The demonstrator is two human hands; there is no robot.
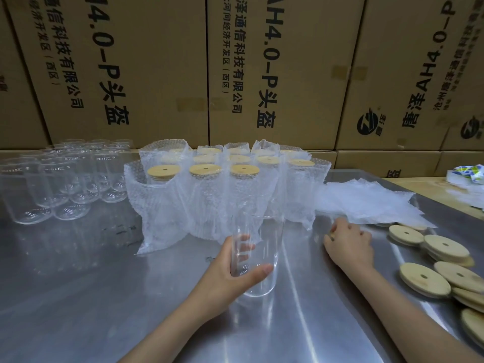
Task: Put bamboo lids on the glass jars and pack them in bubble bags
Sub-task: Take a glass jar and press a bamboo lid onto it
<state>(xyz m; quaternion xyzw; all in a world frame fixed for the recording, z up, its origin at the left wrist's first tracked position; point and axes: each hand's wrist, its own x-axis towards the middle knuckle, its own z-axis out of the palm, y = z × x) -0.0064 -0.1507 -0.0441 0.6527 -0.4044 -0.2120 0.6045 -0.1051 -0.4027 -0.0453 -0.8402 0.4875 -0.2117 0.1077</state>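
Wrapping its fingers and thumb round a tall clear glass jar [258, 247] that stands upright and lidless in the lower middle of the frame, the left hand [230, 268] has a grip closed on the glass. Right of it, the right hand [349, 243] rests on the shiny steel surface [91, 284] with curled fingers; a sliver of something bamboo-coloured shows at its fingertips, so whether that grip holds anything I cannot tell. At the lower right edge lie loose round bamboo lids [445, 268], each with a small centre hole, overlapping in a heap. Just beyond the right hand, flat bubble bags [366, 200] lie spread out. Behind the held jar stand rows of lidded jars in bubble bags [209, 195], upright and close together. At the middle left stands a cluster of empty clear glass jars [60, 176]. Brown cardboard boxes [288, 69] with black print fill the top of the frame.
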